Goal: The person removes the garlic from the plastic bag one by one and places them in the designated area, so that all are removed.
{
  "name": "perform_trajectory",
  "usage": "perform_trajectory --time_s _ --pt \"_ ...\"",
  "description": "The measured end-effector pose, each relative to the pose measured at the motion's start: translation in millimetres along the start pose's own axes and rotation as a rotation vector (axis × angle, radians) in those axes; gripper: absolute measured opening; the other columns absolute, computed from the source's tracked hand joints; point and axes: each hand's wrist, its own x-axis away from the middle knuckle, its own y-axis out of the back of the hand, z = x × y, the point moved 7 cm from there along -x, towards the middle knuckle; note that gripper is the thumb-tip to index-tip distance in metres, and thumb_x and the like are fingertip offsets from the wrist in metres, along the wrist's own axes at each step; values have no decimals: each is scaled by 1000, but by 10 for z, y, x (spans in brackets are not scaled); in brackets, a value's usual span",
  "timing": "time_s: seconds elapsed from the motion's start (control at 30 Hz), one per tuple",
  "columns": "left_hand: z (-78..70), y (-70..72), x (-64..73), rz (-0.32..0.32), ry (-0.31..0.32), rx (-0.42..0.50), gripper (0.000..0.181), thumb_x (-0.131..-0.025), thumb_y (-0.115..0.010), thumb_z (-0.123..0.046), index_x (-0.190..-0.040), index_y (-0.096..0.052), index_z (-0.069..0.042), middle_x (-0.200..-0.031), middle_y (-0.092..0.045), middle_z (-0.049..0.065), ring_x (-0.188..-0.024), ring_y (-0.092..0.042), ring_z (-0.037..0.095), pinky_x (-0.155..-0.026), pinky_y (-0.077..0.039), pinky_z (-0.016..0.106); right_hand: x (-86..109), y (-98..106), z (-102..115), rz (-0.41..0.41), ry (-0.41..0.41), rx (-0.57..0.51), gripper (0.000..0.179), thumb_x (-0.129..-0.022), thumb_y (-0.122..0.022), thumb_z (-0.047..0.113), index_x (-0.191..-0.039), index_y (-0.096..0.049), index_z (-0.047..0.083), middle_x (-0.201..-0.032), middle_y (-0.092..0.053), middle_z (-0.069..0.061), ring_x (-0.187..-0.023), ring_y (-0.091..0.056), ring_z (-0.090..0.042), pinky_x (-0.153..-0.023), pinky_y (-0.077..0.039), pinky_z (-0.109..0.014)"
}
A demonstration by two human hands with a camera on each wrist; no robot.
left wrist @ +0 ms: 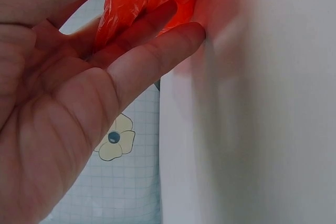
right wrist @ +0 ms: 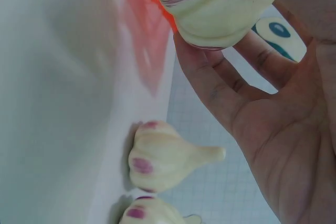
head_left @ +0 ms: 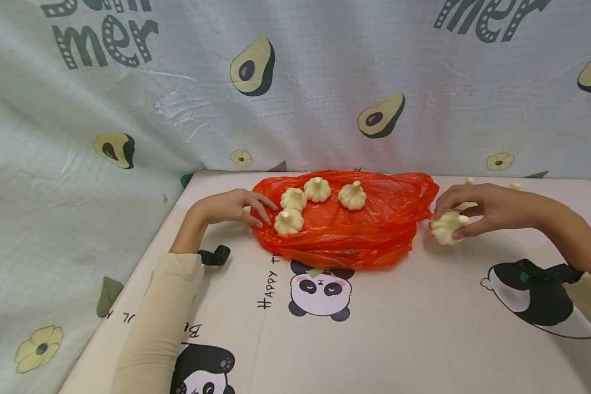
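Spread out near the back of the table lies a red plastic bag (head_left: 354, 241), with several pale garlic bulbs (head_left: 353, 195) on top of it. My right hand (head_left: 497, 205) pinches another garlic bulb (right wrist: 220, 14) between thumb and fingers, just off the bag's right end. That bulb has purple streaks, seen in the right wrist view. My left hand (head_left: 231, 207) rests at the bag's left edge, its fingers loosely extended over the red plastic, close beside the nearest bulbs. In the left wrist view, the red film shows behind its fingers.
Two more garlic bulbs, one upper (right wrist: 163, 158) and one lower (right wrist: 152, 213), stand on the table beyond the right hand. A panda-printed cover (head_left: 374, 339) lies over the table. Behind it hangs a curtain (head_left: 315, 109) with avocado prints.
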Motion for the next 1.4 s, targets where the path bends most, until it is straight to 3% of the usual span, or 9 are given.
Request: perform_trajectory --time_s 0.53,0.87,1.13,1.27,1.4 --pt "-15 -2 -5 -1 -1 13 20 -90 -68 0 -103 -81 -7 -139 -62 12 -139 -44 32 -115 -35 52 235 116 -173 -109 -76 98 42 -80 -87 9 -116 -71 23 -128 -60 12 -117 -50 7 -83 -53 -19" --pt "3 -2 -9 -7 2 15 18 -90 -70 -1 -103 -81 -8 -139 -62 11 -139 -44 32 -116 -33 52 370 204 -270 -192 -84 170 47 -77 -87 4 -117 -73 21 -117 -65 13 -106 -54 3 -79 -53 -17" --pt "19 -23 -40 -2 4 4 20 -91 -68 -2 -103 -81 -11 -140 -61 9 -141 -42 31 -116 -32 53 525 235 -416 -242 -201 252 45 -74 -90 10 -114 -75 24 -115 -66 15 -105 -51 9 -76 -54 -17" --pt "11 -19 -29 -6 9 1 20 -90 -68 -1 -103 -81 -10 -140 -62 10 -140 -43 31 -115 -34 52 610 259 -523 -240 -305 312 45 -73 -92 21 -115 -75 28 -115 -65 18 -102 -48 14 -76 -60 -28" --pt "7 -7 -13 -9 16 -8 20 -91 -68 -2 -103 -81 -10 -140 -62 10 -139 -44 31 -114 -36 52 711 293 -607 -232 -331 371 46 -73 -92 25 -115 -75 30 -116 -63 19 -102 -44 18 -73 -58 -25"
